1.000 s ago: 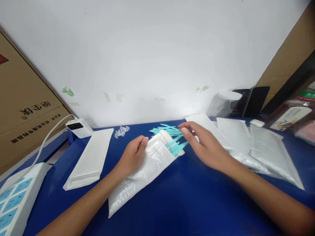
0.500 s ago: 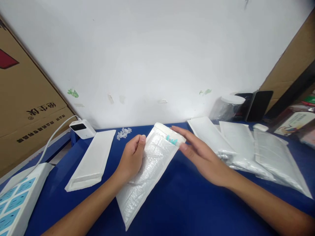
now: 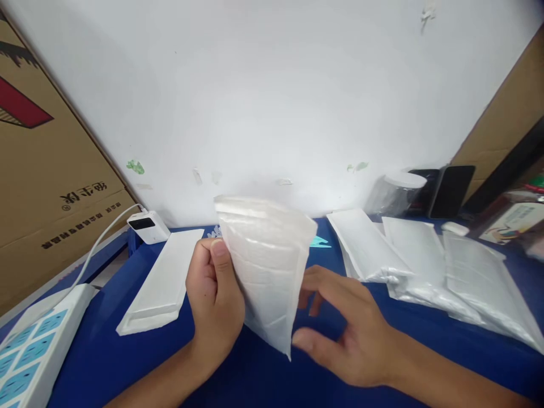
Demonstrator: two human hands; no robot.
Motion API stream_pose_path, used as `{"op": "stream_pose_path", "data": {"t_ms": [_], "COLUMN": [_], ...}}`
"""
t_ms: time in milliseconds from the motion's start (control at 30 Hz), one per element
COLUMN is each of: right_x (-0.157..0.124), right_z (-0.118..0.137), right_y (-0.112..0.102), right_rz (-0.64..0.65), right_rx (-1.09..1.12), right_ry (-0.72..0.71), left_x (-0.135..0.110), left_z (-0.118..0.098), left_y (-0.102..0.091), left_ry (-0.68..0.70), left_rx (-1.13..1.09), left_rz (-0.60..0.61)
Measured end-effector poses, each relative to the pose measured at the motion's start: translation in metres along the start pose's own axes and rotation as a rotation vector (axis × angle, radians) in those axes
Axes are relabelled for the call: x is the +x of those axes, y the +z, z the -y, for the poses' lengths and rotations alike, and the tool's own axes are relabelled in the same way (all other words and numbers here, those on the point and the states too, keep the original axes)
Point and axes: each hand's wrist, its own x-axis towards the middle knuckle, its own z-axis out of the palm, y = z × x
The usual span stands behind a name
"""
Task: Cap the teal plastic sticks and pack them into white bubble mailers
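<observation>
Blue surface (image 3: 259, 377) against white wall (image 3: 263, 102). Left of left grip (image 3: 216, 303): flat white mailer (image 3: 164, 280), power strip (image 3: 38, 351), cardboard box (image 3: 55, 187). Right of right grip (image 3: 352, 334), and farther back: stacked mailers (image 3: 419, 260), clear jar (image 3: 395, 195). Teal strips (image 3: 319, 242) on surface beyond grips, partly hidden. Left grip pinches left edge of bubble mailer (image 3: 267, 266), thumb in front; bubble mailer stands tilted between grips. Right grip half spread, fingers curled at its right edge; contact there hard to tell.
</observation>
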Motion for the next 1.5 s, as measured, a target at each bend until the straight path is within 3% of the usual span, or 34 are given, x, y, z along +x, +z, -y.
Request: {"op": "stream_pose_path", "data": {"t_ms": [133,300,400,533,633,700,833,900,967,1100,1200,1333,1400,1500], "right_x": [0.002,0.008,0.009,0.01,0.012,0.013,0.014,0.014,0.014,0.018,0.02,0.019,0.018,0.017], "right_z": [-0.002,-0.016,-0.024,-0.019,-0.012,-0.016,-0.054,-0.08,-0.101,-0.115,-0.112,-0.109,-0.11,-0.114], "right_y": [0.002,-0.005,-0.006,-0.007,-0.011,-0.016,-0.034,-0.042,-0.046,-0.039,-0.033,-0.032,-0.032,-0.03], "right_rz": [-0.062,-0.269,-0.198,-0.223,-0.025,0.14,0.219,0.24,0.296,0.389,0.383,0.368,0.369,0.366], "right_rx": [-0.186,-0.14,-0.037,0.105,0.235,0.137,-0.371,-0.632,-0.736,-0.817,-0.836,-0.848,-0.851,-0.849], "right_ry": [-0.039,0.148,0.188,0.284,0.344,0.337,0.295,0.265,0.246,0.232,0.244,0.27,0.276,0.279], "left_x": [0.003,-0.004,-0.005,0.008,0.029,0.045,0.06,0.055,0.045,0.029,0.035,0.074,0.101,0.132], "left_z": [0.001,0.009,0.014,0.016,0.016,0.018,0.029,0.036,0.042,0.049,0.054,0.078,0.098,0.13], "left_y": [0.0,0.002,0.004,0.002,-0.006,-0.013,-0.019,-0.016,-0.01,0.001,0.001,-0.019,-0.036,-0.055], "left_ry": [-0.001,-0.041,-0.053,-0.121,-0.138,-0.105,-0.003,0.025,0.053,0.091,0.138,0.291,0.297,0.256], "left_rx": [0.005,-0.132,-0.11,-0.082,-0.069,0.006,0.224,0.302,0.34,0.302,0.324,0.581,0.768,0.889], "left_rz": [-0.005,0.309,0.415,0.297,0.283,0.428,0.974,1.126,1.199,1.174,1.101,0.893,0.777,0.749]}}
